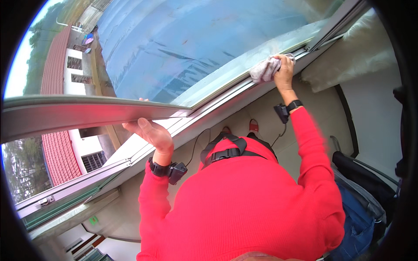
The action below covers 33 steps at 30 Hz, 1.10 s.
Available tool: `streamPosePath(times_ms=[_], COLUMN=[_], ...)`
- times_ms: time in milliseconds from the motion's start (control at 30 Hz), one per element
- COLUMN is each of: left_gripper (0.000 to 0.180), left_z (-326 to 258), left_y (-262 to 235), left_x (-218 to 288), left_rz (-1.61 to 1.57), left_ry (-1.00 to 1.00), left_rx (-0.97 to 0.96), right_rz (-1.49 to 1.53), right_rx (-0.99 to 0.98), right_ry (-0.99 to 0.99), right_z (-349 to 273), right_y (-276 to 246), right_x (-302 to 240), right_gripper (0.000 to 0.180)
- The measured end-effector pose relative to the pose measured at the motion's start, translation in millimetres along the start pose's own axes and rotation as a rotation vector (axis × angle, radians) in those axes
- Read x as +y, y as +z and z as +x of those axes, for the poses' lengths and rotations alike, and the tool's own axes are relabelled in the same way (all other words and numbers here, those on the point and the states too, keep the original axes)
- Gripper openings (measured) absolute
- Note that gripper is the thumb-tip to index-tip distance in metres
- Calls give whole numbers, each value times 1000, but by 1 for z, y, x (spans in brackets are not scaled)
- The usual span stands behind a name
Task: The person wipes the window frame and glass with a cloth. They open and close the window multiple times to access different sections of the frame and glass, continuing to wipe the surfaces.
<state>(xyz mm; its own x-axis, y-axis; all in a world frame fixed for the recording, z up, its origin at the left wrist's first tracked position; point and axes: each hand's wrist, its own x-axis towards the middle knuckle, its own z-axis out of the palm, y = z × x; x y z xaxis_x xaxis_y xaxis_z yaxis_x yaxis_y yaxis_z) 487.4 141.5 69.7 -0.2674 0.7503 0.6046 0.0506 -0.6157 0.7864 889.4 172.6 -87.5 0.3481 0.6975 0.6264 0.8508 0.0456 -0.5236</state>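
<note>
My right hand point(284, 74) is closed on a crumpled pale cloth point(264, 71) with greyish-pink marks. It presses the cloth against the metal window track point(226, 95) along the sill. On the left, my left hand point(152, 134) grips the edge of an opened window sash point(82, 114). Its thumb lies on the near side, and fingertips show just beyond the frame. The sash juts outward from the sill toward the left. A black strap with a small device sits on each of my wrists.
A pale fluffy curtain point(352, 54) hangs at the right end of the window. Dark and blue clothing point(357, 217) lies over a rail at lower right. Outside are a large blue sheet point(174, 43) and a red-roofed building point(55, 65). Thin cables hang from both wrist devices.
</note>
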Motion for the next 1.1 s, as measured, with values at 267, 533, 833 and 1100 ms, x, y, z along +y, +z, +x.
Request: streamPosePath(times_ms=[267, 533, 833, 1100], left_gripper=[58, 90, 97, 87], left_z=[-4, 34, 39, 35], left_y=[54, 120, 178, 210], left_x=[-4, -1, 4, -11], left_rz=[-141, -264, -362, -392], left_ry=[-49, -372, -282, -265], left_rx=[-156, -325, -555, -563], right_rz=[448, 667, 377, 761], right_rx=[-388, 144, 26, 60], right_ry=[16, -211, -88, 49], right_z=[-23, 54, -49, 19], right_y=[-16, -50, 16, -32], right_x=[-111, -206, -121, -139], right_gripper=[27, 50, 60, 51])
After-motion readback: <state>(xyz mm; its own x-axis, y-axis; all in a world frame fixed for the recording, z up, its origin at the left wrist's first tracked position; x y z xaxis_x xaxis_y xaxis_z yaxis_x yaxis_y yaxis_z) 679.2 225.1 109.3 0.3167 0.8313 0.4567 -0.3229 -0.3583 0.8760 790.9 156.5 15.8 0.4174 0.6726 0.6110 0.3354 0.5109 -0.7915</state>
